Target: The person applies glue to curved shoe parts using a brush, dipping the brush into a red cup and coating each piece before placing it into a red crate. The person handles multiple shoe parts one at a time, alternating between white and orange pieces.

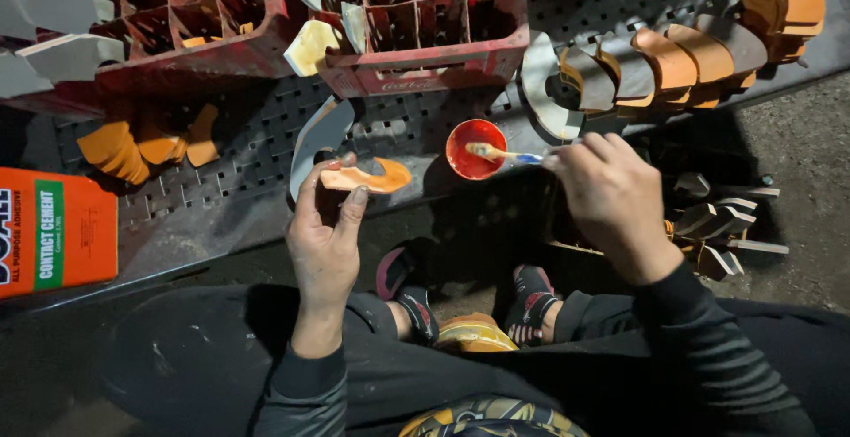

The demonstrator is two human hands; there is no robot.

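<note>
My left hand (326,233) pinches a small curved orange leather piece (376,177) between thumb and fingers, holding it flat over the dark perforated bench (230,171). My right hand (611,198) grips a small brush (500,154) whose bristle end rests in a little red bowl (475,148) with yellowish glue. The bowl sits on the bench edge between both hands.
Two red compartment crates (416,56) stand at the back with cut pieces leaning on them. Overlapping orange and grey pieces (673,65) lie at the right, more orange ones (142,146) at the left. An orange adhesive can (53,229) stands far left. Dark pieces (722,224) lie on the floor.
</note>
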